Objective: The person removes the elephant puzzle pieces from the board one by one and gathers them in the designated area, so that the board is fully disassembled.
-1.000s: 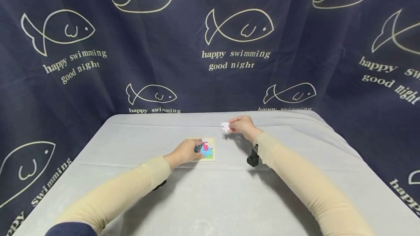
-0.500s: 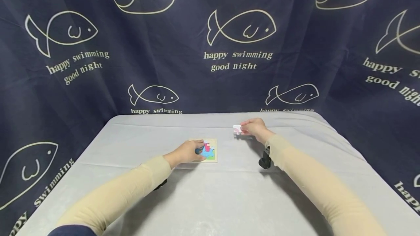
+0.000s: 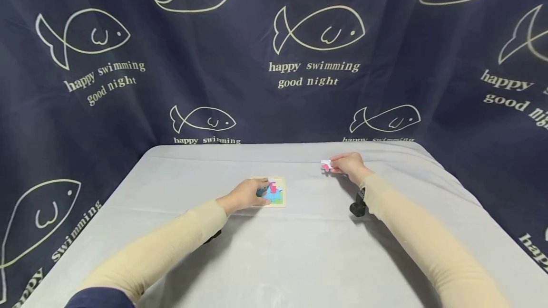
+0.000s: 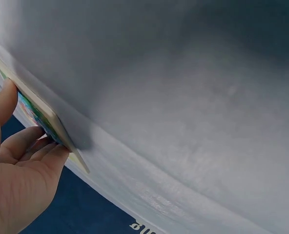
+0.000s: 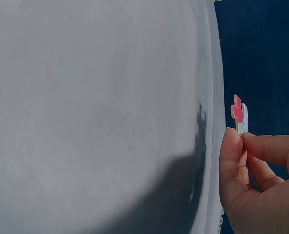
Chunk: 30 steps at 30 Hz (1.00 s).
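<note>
Where the surface (image 3: 274,255) meets the dark blue curtain (image 3: 244,61), two hands are at work toward the far side, each with one article.

Item: framed jigsaw puzzle (image 3: 284,193), pale border, picture in light blue, pink and green. Lies flat on the surface, left of the other item. Its left part is covered by the hand; a pale patch shows at the upper right of the picture, too small to tell whether it is bare backing.

Item: left hand (image 3: 246,195). Thumb and fingers set wide apart, straddling the puzzle, thumb toward the near side, fingers toward the far side. Tips rest on picture and border. The broad span probably serves to steady the frame against sliding.

Item: jigsaw piece (image 3: 326,164), white and pink, with knobbed edges. Well apart from the frame, to its right, and seemingly clear of the surface, judging by the shadow below.

Item: right hand (image 3: 348,164). Narrow pinch, thumb against fingers, on one edge of the piece. In the right wrist view the piece stands upright from the fingertips (image 5: 232,139), nearly edge-on. A grip at the edge likely leaves the picture and knobs exposed.

Item: two cream sleeves (image 3: 158,251), one per forearm; a dark blue cloth edge (image 3: 100,298) at the left one.

Item: black wrist device (image 3: 357,207), beneath the right wrist.

Item: curtain print, pale fish outlines (image 3: 318,30) and lettering (image 3: 314,67), "happy swimming good night".
</note>
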Tool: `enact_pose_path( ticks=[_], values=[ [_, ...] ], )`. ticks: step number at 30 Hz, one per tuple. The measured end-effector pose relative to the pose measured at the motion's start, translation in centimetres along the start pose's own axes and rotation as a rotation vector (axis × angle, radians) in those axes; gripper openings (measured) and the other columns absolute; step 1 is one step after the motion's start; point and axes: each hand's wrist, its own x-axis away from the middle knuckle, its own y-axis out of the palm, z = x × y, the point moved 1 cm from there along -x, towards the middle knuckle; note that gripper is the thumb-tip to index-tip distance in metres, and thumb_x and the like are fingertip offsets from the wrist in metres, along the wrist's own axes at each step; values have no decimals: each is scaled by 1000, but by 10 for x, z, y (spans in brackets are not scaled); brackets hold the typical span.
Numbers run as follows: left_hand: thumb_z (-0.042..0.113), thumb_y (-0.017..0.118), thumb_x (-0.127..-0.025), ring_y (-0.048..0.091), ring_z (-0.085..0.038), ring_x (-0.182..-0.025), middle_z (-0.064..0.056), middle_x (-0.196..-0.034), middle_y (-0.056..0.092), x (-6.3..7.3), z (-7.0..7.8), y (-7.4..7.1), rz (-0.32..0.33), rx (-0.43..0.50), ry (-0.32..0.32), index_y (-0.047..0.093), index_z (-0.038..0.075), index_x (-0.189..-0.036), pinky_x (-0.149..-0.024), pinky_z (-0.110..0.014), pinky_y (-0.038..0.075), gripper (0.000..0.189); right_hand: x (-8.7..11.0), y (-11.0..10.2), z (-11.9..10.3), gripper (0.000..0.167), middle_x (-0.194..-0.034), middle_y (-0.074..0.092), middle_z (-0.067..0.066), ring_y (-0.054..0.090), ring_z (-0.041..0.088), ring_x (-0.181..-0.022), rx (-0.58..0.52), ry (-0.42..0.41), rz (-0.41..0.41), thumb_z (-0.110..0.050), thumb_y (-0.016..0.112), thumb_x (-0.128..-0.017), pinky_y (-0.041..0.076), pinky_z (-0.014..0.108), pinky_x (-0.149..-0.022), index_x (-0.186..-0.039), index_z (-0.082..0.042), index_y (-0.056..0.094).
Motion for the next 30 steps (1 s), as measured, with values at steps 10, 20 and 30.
enact_pose_path(
  ticks=[10, 20, 30],
  values=[
    [28, 74, -86, 33, -32, -142, -8, -152, 40, 0, 4, 1, -11, -7, -6, 48, 4, -141, -117, -43, 28, 65, -10, -24, 8, 43, -72, 63, -3, 63, 0, -58, 22, 43, 22, 11, 56, -88, 56, 17, -68, -130, 18, 48],
    [28, 73, -86, 33, -31, -143, -7, -153, 40, 0, 1, -2, -2, -18, 0, 48, 3, -140, -117, -43, 28, 65, -16, -30, 10, 43, -69, 61, -5, 59, 0, -56, 105, 50, 21, 10, 57, -86, 57, 19, -66, -128, 19, 49],
    [28, 73, -86, 32, -30, -143, -7, -153, 39, 1, 0, -1, -3, -20, 2, 47, 3, -141, -118, -42, 27, 66, -16, -31, 14, 36, -65, 62, -3, 59, 0, -52, 156, 10, 45, 12, 57, -84, 56, 18, -61, -118, 23, 53]
  ],
)
